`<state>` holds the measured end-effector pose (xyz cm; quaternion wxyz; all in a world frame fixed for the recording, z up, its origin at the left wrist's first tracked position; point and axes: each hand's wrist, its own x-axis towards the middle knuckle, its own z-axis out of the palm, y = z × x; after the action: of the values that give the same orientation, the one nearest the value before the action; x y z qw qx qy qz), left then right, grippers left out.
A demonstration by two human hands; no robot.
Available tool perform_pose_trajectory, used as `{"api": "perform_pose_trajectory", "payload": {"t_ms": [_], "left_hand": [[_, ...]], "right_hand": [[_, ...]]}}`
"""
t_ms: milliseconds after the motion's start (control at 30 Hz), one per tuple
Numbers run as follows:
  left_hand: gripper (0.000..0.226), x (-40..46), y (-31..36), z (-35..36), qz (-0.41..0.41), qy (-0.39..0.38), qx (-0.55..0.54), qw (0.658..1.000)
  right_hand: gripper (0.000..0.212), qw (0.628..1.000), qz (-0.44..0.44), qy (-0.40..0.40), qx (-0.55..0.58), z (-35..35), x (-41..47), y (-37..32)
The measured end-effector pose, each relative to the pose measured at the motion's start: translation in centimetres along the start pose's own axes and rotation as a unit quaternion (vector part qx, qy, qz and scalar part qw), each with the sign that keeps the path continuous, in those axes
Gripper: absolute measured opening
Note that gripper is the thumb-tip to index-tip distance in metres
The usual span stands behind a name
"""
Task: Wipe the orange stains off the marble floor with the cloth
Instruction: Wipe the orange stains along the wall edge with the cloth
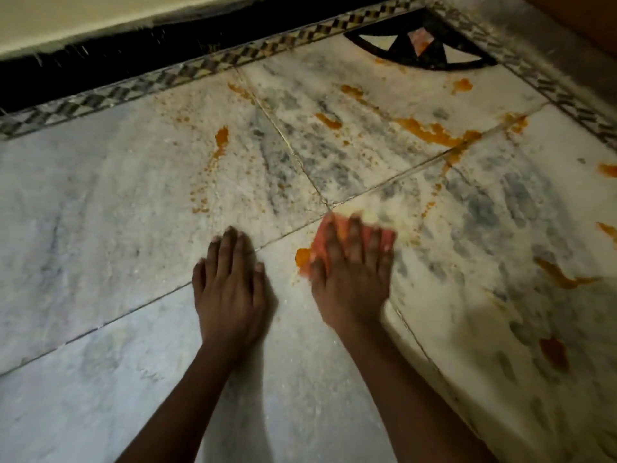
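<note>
My right hand [350,275] presses flat on a small pink-orange cloth [320,242], which shows between and beside the fingers. An orange blob [303,256] lies at the cloth's left edge. My left hand [230,289] rests palm down on the white marble floor [100,212], fingers together, holding nothing. Orange stains mark the floor beyond the hands: a streak [221,138] to the upper left, a long smear [430,130] along a tile joint, and patches at the right [554,354]. The hand covers most of the cloth.
A black and white patterned border [167,78] runs along the far edge, with a dark skirting and pale wall [100,18] behind it. A black inlay motif [420,51] sits at the far corner. The border strip continues down the right side [567,98].
</note>
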<state>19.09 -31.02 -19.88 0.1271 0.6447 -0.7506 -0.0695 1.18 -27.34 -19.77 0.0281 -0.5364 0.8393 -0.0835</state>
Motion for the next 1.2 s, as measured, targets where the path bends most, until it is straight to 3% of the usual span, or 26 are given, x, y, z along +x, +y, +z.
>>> {"api": "perform_pose_trajectory", "payload": {"t_ms": [67, 100, 200, 300, 367, 467, 533, 633, 733, 767, 833, 900, 967, 1100, 1200], "left_hand": [[0.064, -0.2, -0.2, -0.1, 0.002, -0.001, -0.011, 1.0], [0.064, -0.1, -0.5, -0.1, 0.003, -0.002, -0.018, 1.0], [0.063, 0.0, -1.1, 0.3, 0.016, 0.007, -0.034, 0.999], [0.061, -0.2, -1.0, 0.5, 0.014, 0.021, -0.042, 0.999], [0.063, -0.2, -0.5, 0.3, 0.007, 0.022, -0.036, 0.999], [0.064, -0.2, -0.4, -0.1, 0.005, 0.015, -0.031, 0.999], [0.065, -0.2, -0.6, -0.1, 0.009, 0.01, -0.039, 0.999], [0.065, -0.2, -0.8, 0.1, 0.014, 0.009, -0.042, 0.999], [0.063, -0.2, -0.8, 0.4, 0.007, 0.014, -0.049, 0.999], [0.062, -0.1, -0.9, 0.4, 0.002, 0.016, -0.053, 0.998], [0.061, 0.1, -1.1, 0.5, -0.002, 0.02, -0.065, 0.998], [0.063, 0.2, -1.3, 0.2, -0.006, 0.021, -0.087, 0.996], [0.065, 0.2, -1.4, 0.0, -0.009, 0.026, -0.104, 0.994], [0.063, -0.1, -1.4, 0.2, 0.002, 0.022, -0.092, 0.995], [0.064, -0.3, -1.2, 0.3, 0.004, 0.013, -0.072, 0.997]], "right_hand": [[0.066, 0.995, -0.094, -0.022, -0.002, -1.2, -5.0, 2.1], [0.067, 0.995, -0.095, -0.037, -0.009, -1.5, -6.2, 3.8], [0.072, 0.999, 0.044, -0.02, -0.023, -1.0, -3.1, 6.8], [0.075, 0.989, 0.133, -0.065, 0.014, 0.0, 3.3, 2.9], [0.072, 0.994, 0.067, -0.081, 0.016, 0.2, 4.1, -0.3], [0.065, 0.992, -0.12, -0.047, 0.003, -0.5, -1.4, -0.6], [0.064, 0.986, -0.157, -0.062, 0.009, -1.3, -5.8, 1.9], [0.068, 0.998, -0.035, -0.047, -0.01, -1.0, -5.4, 4.9], [0.07, 0.993, 0.094, -0.064, 0.011, -0.3, 0.9, 1.7], [0.068, 0.992, 0.086, -0.094, 0.027, -0.3, 2.8, -0.2], [0.065, 0.993, -0.029, -0.112, 0.031, 0.3, 3.7, -3.0], [0.062, 0.984, -0.155, -0.085, 0.017, 0.5, 0.4, -3.6], [0.062, 0.976, -0.209, -0.065, 0.01, 0.1, -3.7, -1.4], [0.068, 0.993, -0.098, -0.056, -0.016, -0.6, -4.7, 3.7], [0.069, 0.995, 0.023, -0.095, -0.002, -0.5, -0.1, 1.0]]}}
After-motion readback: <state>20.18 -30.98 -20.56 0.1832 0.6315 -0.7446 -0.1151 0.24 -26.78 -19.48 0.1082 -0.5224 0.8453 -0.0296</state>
